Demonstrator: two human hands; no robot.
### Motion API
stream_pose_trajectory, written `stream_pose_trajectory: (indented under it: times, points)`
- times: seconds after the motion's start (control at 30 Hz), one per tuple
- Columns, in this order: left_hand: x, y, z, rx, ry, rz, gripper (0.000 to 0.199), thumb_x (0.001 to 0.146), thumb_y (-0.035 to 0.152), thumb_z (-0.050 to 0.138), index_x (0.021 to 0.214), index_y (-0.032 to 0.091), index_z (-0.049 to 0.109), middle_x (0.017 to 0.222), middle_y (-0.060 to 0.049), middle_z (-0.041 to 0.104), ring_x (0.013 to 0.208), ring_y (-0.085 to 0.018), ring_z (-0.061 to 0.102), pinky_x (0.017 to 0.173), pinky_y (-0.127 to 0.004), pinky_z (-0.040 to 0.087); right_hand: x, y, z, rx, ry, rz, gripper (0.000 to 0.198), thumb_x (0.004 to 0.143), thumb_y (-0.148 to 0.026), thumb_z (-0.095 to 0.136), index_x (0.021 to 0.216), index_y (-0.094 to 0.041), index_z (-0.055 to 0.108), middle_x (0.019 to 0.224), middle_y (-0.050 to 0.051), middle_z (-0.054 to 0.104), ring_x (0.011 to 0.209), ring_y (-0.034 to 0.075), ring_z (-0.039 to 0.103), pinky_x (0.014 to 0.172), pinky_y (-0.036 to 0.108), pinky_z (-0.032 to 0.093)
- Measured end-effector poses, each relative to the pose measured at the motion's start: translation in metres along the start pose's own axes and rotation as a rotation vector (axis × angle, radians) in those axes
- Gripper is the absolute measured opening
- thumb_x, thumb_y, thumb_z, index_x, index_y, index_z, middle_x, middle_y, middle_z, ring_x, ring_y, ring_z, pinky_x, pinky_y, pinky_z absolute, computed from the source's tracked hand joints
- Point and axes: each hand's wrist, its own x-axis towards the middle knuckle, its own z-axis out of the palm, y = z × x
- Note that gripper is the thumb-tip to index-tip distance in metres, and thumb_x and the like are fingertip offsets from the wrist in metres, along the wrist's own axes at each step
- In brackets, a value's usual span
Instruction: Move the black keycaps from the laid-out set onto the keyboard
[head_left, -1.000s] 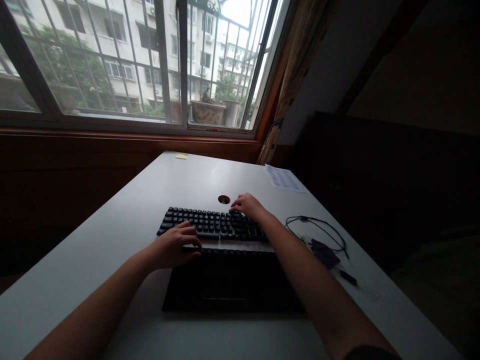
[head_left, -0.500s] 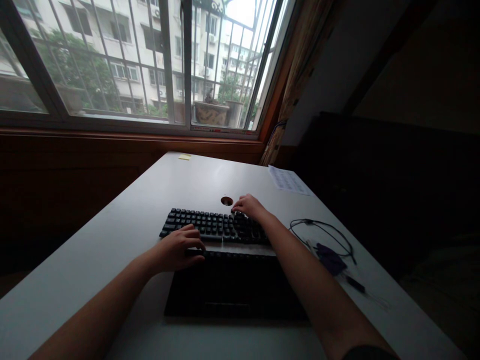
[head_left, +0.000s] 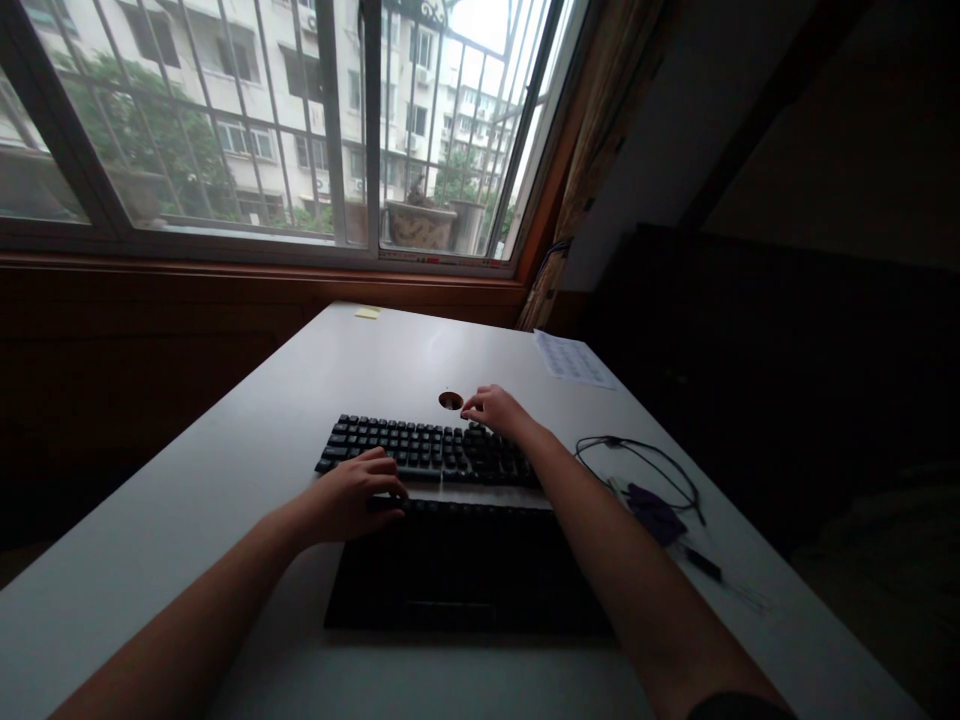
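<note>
A small dark piece (head_left: 464, 415) seems to be pinched in the fingertips of the right hand (head_left: 496, 407), which are almost closed, just above the far edge of the black keyboard (head_left: 386, 435). The keyboard is laid across the white desk (head_left: 225, 450), behind a flat black panel (head_left: 450, 580). The left hand (head_left: 352, 497) is held low at the left end of the panel's far edge, its thumb and forefinger curled with a slight gap; whether anything is gripped there cannot be told.

If the pinch were loosened, the piece could be dropped, and it might be lost down the round hole (head_left: 451, 400) close by in the desk. The keyboard could be nudged askew if the right forearm were lowered onto its end, and the panel could be shifted if it were pressed by the left hand.

Compared with half a second ago, the right fingertips are raised slightly from the keyboard's far edge, while the left hand's pose is barely changed
</note>
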Motion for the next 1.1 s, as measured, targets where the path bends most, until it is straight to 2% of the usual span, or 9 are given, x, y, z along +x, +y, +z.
stream_pose_trajectory:
  times: [0.13, 0.27, 0.4, 0.5, 0.67, 1.1]
  points:
    - [-0.001, -0.001, 0.001, -0.002, -0.001, 0.006, 0.010, 0.091, 0.027, 0.067, 0.100, 0.023, 0.069, 0.094, -0.005, 0.064, 0.094, -0.023, 0.055, 0.082, -0.037, 0.046, -0.042, -0.001, -0.023, 0.086, 0.048, -0.045, 0.016, 0.090, -0.033, 0.068, 0.094, -0.021, 0.078, 0.083, 0.003, 0.063, 0.080, 0.016, 0.059, 0.077, 0.028, 0.047]
    - [0.000, -0.001, 0.003, 0.004, 0.002, 0.018, 0.008, 0.092, 0.027, 0.066, 0.099, 0.023, 0.068, 0.095, -0.005, 0.064, 0.094, -0.023, 0.055, 0.082, -0.038, 0.047, -0.110, 0.007, -0.048, 0.152, 0.052, -0.044, 0.021, 0.092, -0.037, 0.065, 0.098, -0.021, 0.076, 0.086, 0.002, 0.064, 0.072, 0.014, 0.061, 0.071, 0.027, 0.050]
    - [0.002, 0.001, 0.003, 0.011, 0.001, 0.013, 0.007, 0.092, 0.027, 0.067, 0.097, 0.022, 0.068, 0.095, -0.005, 0.064, 0.093, -0.023, 0.055, 0.080, -0.037, 0.047, -0.174, 0.015, -0.062, 0.210, 0.097, -0.012, 0.020, 0.093, -0.039, 0.063, 0.099, -0.024, 0.075, 0.093, 0.004, 0.067, 0.083, 0.018, 0.065, 0.080, 0.032, 0.052]
    - [0.003, 0.001, 0.003, 0.015, 0.009, 0.015, 0.007, 0.092, 0.026, 0.067, 0.097, 0.022, 0.068, 0.094, -0.005, 0.064, 0.092, -0.022, 0.056, 0.079, -0.036, 0.048, -0.205, 0.015, -0.063, 0.206, 0.076, 0.014, 0.019, 0.094, -0.037, 0.062, 0.100, -0.025, 0.075, 0.100, 0.005, 0.067, 0.093, 0.020, 0.065, 0.087, 0.034, 0.052]
    - [0.002, 0.000, 0.005, 0.005, 0.016, 0.033, 0.007, 0.092, 0.026, 0.066, 0.098, 0.023, 0.068, 0.093, -0.005, 0.064, 0.092, -0.022, 0.056, 0.079, -0.035, 0.048, -0.224, 0.012, -0.053, 0.223, -0.008, 0.015, 0.016, 0.096, -0.034, 0.059, 0.104, -0.026, 0.071, 0.111, 0.005, 0.068, 0.104, 0.020, 0.065, 0.096, 0.035, 0.050]
    - [0.002, -0.004, 0.007, -0.009, 0.034, 0.038, 0.007, 0.092, 0.026, 0.066, 0.098, 0.022, 0.068, 0.094, -0.005, 0.064, 0.090, -0.021, 0.058, 0.076, -0.034, 0.049, -0.224, 0.008, -0.050, 0.210, -0.092, 0.101, 0.017, 0.097, -0.030, 0.054, 0.103, -0.026, 0.069, 0.112, 0.005, 0.069, 0.103, 0.021, 0.065, 0.096, 0.037, 0.051]
